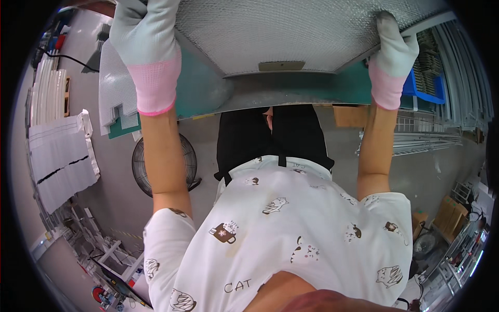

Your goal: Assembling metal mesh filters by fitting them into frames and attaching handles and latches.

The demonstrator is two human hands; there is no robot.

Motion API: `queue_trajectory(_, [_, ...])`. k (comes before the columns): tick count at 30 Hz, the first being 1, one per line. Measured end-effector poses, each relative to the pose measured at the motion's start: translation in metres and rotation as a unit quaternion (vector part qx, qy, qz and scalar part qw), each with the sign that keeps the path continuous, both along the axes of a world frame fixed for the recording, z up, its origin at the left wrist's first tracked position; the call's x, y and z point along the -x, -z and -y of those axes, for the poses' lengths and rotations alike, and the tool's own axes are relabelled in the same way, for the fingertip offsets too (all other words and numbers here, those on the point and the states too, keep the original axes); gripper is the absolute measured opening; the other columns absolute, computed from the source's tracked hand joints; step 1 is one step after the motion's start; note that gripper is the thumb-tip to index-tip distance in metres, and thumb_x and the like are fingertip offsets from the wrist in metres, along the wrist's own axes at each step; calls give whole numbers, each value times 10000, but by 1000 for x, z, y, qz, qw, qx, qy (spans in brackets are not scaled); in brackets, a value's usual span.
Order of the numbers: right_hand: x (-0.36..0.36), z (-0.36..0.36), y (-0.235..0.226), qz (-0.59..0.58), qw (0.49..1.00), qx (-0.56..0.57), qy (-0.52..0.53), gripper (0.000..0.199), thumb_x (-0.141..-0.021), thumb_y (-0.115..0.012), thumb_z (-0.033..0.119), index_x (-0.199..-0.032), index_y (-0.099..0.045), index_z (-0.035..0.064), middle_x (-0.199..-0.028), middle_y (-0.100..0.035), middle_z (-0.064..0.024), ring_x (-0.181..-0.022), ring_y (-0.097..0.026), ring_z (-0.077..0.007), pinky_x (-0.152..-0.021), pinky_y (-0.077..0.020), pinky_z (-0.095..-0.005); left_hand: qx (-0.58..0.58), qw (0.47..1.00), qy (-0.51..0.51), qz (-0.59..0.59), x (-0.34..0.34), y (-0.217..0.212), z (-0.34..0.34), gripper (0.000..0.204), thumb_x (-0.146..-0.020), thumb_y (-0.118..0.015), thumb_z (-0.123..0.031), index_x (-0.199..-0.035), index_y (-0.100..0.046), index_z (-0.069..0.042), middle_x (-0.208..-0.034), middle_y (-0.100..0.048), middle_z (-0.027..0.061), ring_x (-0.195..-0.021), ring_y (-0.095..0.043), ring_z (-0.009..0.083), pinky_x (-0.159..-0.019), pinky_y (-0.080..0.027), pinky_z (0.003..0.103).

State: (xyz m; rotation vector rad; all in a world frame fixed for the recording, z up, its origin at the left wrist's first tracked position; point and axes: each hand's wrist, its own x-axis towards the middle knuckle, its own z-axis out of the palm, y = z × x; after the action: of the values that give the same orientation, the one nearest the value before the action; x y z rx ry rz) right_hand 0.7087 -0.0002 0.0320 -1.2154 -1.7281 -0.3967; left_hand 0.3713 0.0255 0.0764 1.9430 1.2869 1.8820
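Clock positions are referred to the centre of the head view. A silver panel point(296, 36) with a woven-looking surface and a narrow grey frame is located between 12 and 1 o'clock, and its far part is cut off by the upper edge of the view. A small brownish rectangular plate point(281, 66) is seen at its near edge.

The right hand point(395, 52), in a white glove with a pink cuff, is positioned at 2 o'clock. The panel's right frame edge is gripped: the dark-tipped thumb is laid over the surface, and the other fingers are largely hidden. The left hand point(148, 39), similarly gloved, is positioned between 10 and 11 o'clock, at the panel's left edge. Its fingertips are cut off by the view, so its degree of closure and its hold cannot be told.

A green-topped table point(351, 83) is seen below the panel; whether the panel is supported by it cannot be told. A translucent mesh sheet point(112, 78) is placed at 10 o'clock. A blue bin point(440, 92) is placed at 2 o'clock, just beside the right hand. A round fan point(191, 161) is partly covered by the left forearm at 9 o'clock.
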Motion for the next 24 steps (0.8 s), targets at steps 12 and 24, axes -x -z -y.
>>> queue_trajectory(12, [-14, 23, 100, -22, 928, 214, -304, 187, -721, -722, 51, -899, -671, 24, -820, -610, -79, -804, -576, -209, -731, -468, -300, 250, 883, 239, -316, 19, 137, 15, 220, -721, -734, -114, -908, -673, -15, -783, -637, 73, -817, -609, 253, -848, -474, 342])
queue_trajectory(24, [-2, 26, 97, 97, 883, 441, -132, 239, -781, -632, 156, -968, -706, 287, -958, -615, -72, -917, -540, -271, -815, -480, -306, 61, 868, 300, -392, 14, 125, 21, 294, -711, -616, -81, -995, -642, -151, -821, -526, 45, -871, -515, 269, -865, -404, 391])
